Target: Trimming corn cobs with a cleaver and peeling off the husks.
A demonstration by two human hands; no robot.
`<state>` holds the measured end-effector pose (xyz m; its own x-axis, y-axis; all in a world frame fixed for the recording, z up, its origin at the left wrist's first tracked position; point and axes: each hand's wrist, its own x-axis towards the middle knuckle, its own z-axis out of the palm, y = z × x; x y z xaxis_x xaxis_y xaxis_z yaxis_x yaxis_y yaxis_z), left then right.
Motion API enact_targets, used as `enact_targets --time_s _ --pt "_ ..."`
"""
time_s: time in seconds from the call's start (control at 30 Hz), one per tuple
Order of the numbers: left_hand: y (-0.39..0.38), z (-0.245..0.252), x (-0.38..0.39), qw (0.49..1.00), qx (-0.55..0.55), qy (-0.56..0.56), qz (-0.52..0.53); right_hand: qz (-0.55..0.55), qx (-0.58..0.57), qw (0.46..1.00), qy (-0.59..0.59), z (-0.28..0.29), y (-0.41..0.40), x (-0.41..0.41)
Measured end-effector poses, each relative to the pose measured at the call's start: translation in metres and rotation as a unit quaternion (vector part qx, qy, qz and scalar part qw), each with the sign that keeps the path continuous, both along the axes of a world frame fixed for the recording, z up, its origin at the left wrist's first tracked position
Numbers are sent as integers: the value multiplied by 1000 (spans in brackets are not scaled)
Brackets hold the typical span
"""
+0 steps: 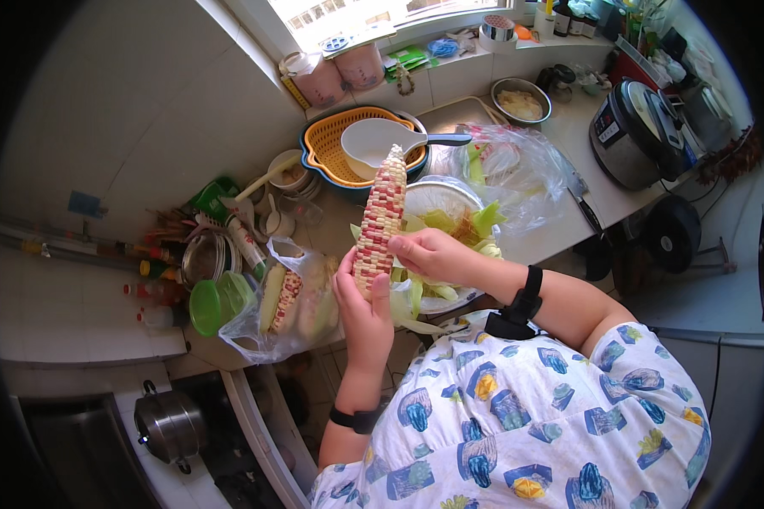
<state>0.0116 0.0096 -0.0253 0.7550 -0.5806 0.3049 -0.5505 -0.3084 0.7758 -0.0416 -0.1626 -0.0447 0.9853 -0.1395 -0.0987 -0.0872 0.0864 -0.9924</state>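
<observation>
An ear of corn [382, 219] with cream and dark red kernels stands nearly upright between my hands, its pale tip pointing away from me. My left hand [364, 312] grips its lower end. At its right side, the thumb and bent fingers of my right hand [430, 254] touch the kernels; whether they pinch anything small is hidden. Beneath the right hand, green husks and brown silk [477, 226] fill a plastic-lined basin [442, 194]. To the left lies a clear plastic bag [248, 337] with more corn [286, 299] inside.
A white ladle [372, 143] rests over an orange colander [321, 146]. On the right, a knife [585, 207] lies at the counter edge, near a plastic bag [541, 172] and an electric pressure cooker [633, 137]. A steel bowl [522, 105] holds pale food. Green-lidded containers [213, 308] stand left.
</observation>
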Motion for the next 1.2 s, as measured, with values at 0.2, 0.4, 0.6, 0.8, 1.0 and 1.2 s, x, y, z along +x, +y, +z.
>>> enact_targets --time_s 0.2,0.4,0.6,0.8,1.0,1.2 --pt "5 -10 2 990 -51 128 -25 -67 250 966 -26 -6 -35 -5" --pt "4 -8 -2 960 -131 246 -38 -150 -231 957 -89 -8 -48 -13" --pt "5 -9 -3 999 -10 38 -26 -184 -282 941 -37 20 -36 16" --pt "1 -8 -1 972 -111 204 -19 -111 -459 840 -268 11 -8 -11" --pt "7 -3 4 960 -120 253 -20 -123 -210 963 -117 -13 -27 -23" --pt "5 -9 4 963 -124 235 -55 -19 -187 979 -81 7 -14 5"
